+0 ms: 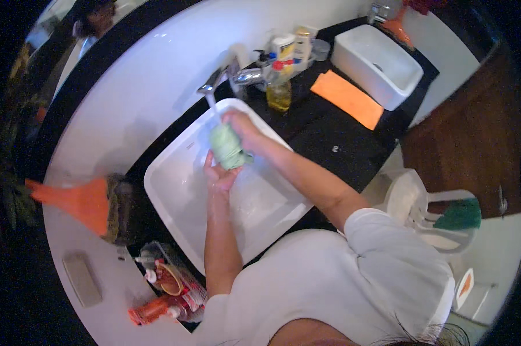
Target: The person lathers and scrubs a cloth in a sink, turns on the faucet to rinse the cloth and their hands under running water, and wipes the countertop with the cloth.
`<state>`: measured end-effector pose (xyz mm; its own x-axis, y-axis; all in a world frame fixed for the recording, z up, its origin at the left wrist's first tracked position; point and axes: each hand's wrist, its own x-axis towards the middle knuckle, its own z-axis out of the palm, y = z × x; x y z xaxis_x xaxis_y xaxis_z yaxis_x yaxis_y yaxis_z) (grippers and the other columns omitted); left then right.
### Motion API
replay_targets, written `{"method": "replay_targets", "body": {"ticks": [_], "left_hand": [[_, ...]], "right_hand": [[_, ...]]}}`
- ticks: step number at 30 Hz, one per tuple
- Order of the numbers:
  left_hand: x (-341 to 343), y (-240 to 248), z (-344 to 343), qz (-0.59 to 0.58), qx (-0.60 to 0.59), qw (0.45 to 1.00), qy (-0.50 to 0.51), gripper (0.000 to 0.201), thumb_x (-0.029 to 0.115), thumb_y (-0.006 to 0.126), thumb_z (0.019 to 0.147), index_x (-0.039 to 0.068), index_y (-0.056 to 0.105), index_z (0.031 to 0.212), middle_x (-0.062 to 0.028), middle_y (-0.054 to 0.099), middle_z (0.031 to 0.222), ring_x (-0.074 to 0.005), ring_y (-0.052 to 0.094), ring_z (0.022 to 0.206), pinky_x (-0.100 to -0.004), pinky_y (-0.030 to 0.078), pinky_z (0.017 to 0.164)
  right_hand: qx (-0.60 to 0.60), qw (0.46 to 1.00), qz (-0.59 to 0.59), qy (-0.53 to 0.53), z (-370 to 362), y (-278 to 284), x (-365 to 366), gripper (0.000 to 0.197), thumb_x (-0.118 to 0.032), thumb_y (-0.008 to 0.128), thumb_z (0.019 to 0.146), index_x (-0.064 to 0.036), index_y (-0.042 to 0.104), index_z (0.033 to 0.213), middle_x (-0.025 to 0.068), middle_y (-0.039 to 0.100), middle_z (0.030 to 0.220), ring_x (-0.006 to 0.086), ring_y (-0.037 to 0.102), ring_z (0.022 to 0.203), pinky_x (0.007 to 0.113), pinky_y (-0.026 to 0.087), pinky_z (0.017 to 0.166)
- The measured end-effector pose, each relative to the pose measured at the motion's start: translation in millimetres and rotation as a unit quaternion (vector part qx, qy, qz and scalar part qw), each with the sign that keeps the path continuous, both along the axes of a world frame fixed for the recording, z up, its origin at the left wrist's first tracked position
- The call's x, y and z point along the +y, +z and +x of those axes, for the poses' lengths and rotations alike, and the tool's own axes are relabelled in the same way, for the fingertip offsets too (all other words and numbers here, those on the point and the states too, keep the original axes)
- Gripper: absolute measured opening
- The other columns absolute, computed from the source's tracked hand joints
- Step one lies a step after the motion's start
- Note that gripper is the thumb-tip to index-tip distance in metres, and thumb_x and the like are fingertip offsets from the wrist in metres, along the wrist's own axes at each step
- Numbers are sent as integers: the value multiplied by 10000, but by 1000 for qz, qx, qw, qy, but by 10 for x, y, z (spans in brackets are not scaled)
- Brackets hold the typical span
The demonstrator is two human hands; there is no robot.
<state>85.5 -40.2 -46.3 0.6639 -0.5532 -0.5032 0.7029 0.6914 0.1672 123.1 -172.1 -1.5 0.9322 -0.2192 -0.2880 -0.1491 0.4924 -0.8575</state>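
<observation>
A bunched pale green cloth (227, 145) is between my two hands, over the white sink basin (182, 199). From below, my left hand (221, 175) cups it with the palm turned up. My right hand (242, 128) grips its upper right side, fingers partly hidden by the cloth. Water runs from the chrome faucet (213, 81) and falls onto the top of the cloth and the right fingertips. I cannot tell what, if anything, is wrapped inside the cloth.
Behind the faucet stand several bottles, including one with yellow liquid (279, 95). A folded orange cloth (348, 99) lies on the black counter beside a small white basin (381, 66). A wire basket of bottles (171, 282) sits at lower left, a white chair (413, 202) at right.
</observation>
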Motion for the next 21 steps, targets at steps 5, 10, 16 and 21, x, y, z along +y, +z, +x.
{"method": "replay_targets", "body": {"ticks": [5, 10, 16, 21], "left_hand": [[-72, -43, 258, -17, -136, 986, 91, 402, 303, 422, 878, 53, 479, 1187, -138, 521, 1178, -288, 511, 1073, -469, 382, 936], [164, 95, 305, 72, -229, 963, 121, 363, 256, 466, 872, 32, 487, 1157, -136, 551, 1106, -285, 539, 1010, -459, 427, 884], [-237, 374, 86, 300, -396, 862, 99, 424, 126, 623, 783, -1, 447, 1147, -128, 525, 1030, -260, 530, 944, -381, 444, 838], [-330, 150, 65, 433, -458, 768, 114, 564, 255, 648, 767, -3, 404, 1205, -163, 471, 1157, -263, 470, 1057, -363, 399, 886]], "right_hand": [[-112, 925, -357, -67, -33, -344, -149, 153, -180, 480, 807, -85, 584, 865, 90, 586, 813, 254, 560, 764, 363, 451, 657], [249, 955, -20, 158, -426, -259, -7, 433, -436, 399, 868, -87, 549, 1075, 147, 555, 1089, 264, 535, 1004, 477, 426, 785], [71, 914, 347, 197, -379, -216, -260, 452, -475, 378, 854, -127, 555, 1081, 111, 565, 1102, 257, 544, 1006, 471, 414, 878], [11, 920, 349, 176, -58, -753, -25, 335, -361, 500, 828, -99, 570, 1025, 93, 624, 951, 255, 591, 885, 428, 441, 862]]}}
